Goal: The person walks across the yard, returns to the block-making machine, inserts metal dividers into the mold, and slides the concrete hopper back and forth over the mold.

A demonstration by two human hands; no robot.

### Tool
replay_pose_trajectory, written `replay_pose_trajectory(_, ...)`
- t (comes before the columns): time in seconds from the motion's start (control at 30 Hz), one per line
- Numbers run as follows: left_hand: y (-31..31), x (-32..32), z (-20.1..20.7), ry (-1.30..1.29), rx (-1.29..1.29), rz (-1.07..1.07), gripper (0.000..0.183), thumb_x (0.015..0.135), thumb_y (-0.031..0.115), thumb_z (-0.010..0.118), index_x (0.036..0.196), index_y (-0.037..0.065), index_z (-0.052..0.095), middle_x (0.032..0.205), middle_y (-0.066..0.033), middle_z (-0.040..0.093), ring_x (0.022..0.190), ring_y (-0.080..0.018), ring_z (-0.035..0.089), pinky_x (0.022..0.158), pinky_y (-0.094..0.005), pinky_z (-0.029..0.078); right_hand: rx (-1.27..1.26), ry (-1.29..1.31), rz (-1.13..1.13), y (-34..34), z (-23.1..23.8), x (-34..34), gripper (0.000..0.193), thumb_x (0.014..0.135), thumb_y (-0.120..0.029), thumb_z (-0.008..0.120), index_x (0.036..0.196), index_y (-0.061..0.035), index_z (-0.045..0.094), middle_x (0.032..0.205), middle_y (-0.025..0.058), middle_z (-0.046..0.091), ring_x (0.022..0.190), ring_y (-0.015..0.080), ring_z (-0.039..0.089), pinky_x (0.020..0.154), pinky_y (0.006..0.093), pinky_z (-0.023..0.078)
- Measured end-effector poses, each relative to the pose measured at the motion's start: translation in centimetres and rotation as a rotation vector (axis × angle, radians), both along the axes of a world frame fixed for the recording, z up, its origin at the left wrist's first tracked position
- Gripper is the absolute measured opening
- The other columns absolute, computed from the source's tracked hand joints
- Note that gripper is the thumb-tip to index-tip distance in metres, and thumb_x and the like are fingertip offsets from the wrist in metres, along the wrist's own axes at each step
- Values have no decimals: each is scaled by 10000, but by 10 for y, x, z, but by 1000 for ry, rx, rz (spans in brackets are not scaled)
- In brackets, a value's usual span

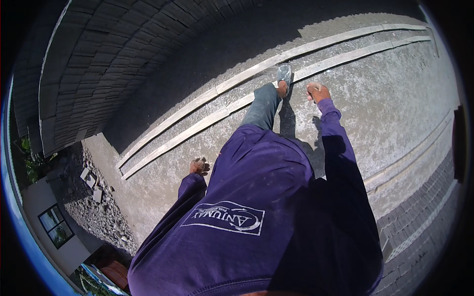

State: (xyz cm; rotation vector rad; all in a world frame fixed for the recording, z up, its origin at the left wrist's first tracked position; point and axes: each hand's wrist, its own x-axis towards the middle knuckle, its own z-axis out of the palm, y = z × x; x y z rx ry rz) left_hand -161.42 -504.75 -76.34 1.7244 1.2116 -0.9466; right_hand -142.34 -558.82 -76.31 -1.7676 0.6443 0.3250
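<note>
My left hand (199, 166) hangs beside my body over the grey concrete ground, its fingers loosely bent and a little apart, with nothing seen in it. My right hand (317, 92) is held out farther ahead on the right. Its fingers curl inward, and no object shows in them. Between the two hands one leg reaches forward, its shoe (284, 73) standing by two long pale strips (266, 63) that run side by side along the ground. The right hand is nearest to the closer strip (340, 60) but apart from it. My other foot is hidden.
Large stacks of grey blocks (98, 74) rise at the far left, casting a wide shadow. Rubble with loose blocks (97, 195) lies at the left, near a building with a window (56, 226). More stacked blocks (419, 232) stand at the lower right.
</note>
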Motion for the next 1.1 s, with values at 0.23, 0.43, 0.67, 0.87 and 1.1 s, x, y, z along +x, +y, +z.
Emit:
replay_pose_trajectory(0.23, -49, 75, -34, -24, -37, -116, 305, 842, 309, 513, 1026, 66, 530, 801, -103, 625, 650, -224, 617, 540, -368, 479, -88, 118, -47, -100, -12, -58, 235, 798, -220, 574, 893, -8, 603, 678, 37, 600, 530, 109, 560, 492, 241, 429)
replay_pose_trajectory(0.43, -175, 268, 19, -485, -94, -18, 289, 856, 304, 507, 969, 43, 558, 779, -68, 620, 645, -148, 595, 533, -295, 466, -136, 869, -417, -200, -26, -193, 278, 781, -283, 557, 941, -57, 572, 726, 102, 638, 610, 247, 646, 477, 401, 483)
replay_pose_trajectory(0.67, -323, 332, 50, -539, -213, -162, 251, 873, 292, 510, 890, 49, 571, 753, -43, 612, 646, -122, 583, 512, -254, 444, 33, 895, -247, -224, -28, -187, 301, 815, -298, 527, 1035, -93, 549, 829, 66, 642, 643, 207, 645, 472, 361, 479)
replay_pose_trajectory(0.87, -420, 303, 65, -478, -186, -209, 252, 867, 312, 520, 799, 73, 565, 754, -31, 609, 642, -113, 582, 503, -253, 428, 65, 791, -91, -287, -55, -113, 343, 792, -297, 540, 1073, -100, 547, 848, 81, 655, 637, 194, 648, 444, 347, 478)
replay_pose_trajectory(1.1, -520, 279, 90, -434, -128, -137, 266, 860, 315, 518, 895, 62, 594, 788, -52, 628, 671, -145, 607, 518, -262, 443, 165, 585, -396, -468, -61, -135, 353, 794, -335, 555, 1051, -94, 543, 808, 80, 653, 617, 202, 642, 425, 325, 461)
